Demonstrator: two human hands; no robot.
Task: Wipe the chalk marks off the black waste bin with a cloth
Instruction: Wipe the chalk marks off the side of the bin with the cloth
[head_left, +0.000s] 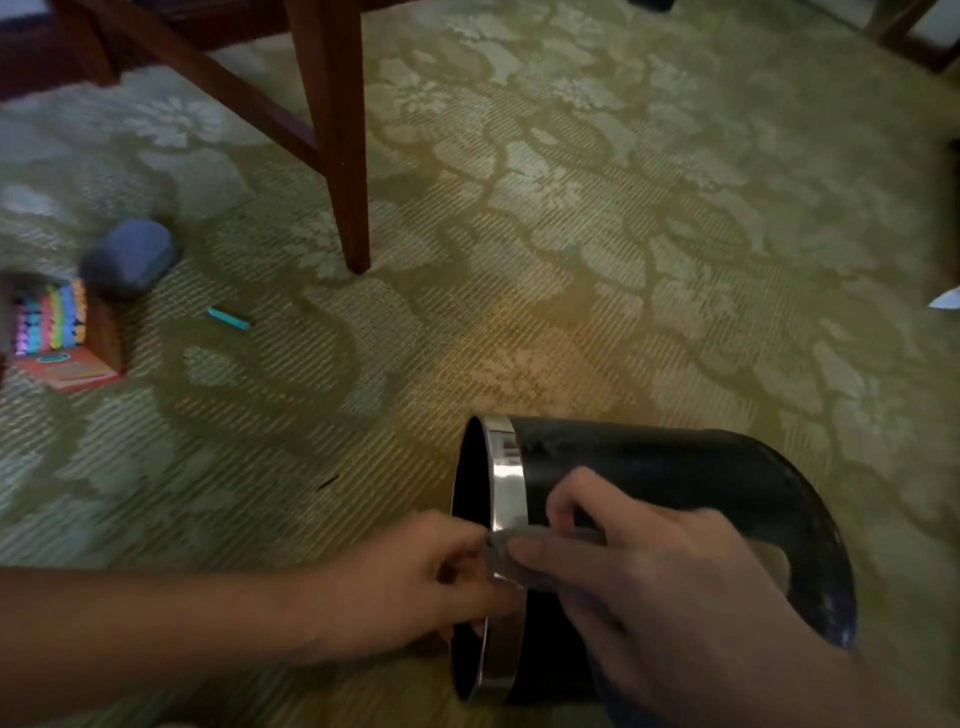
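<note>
Lying on its side on the carpet (623, 234), the black waste bin (649, 467) turns its chrome rim (506, 467) leftward. The right hand (675, 597), fingers curled, presses a grey cloth (498, 558) beside the rim; the left hand (410, 587) grips the rim. A chalk box (57, 332) lies well apart.

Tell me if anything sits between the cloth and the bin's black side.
Nothing visible does. The right hand holds the cloth against the black wall of the waste bin, beside its chrome rim, which the left hand grips. The chalk box lies well off to the left.
</note>
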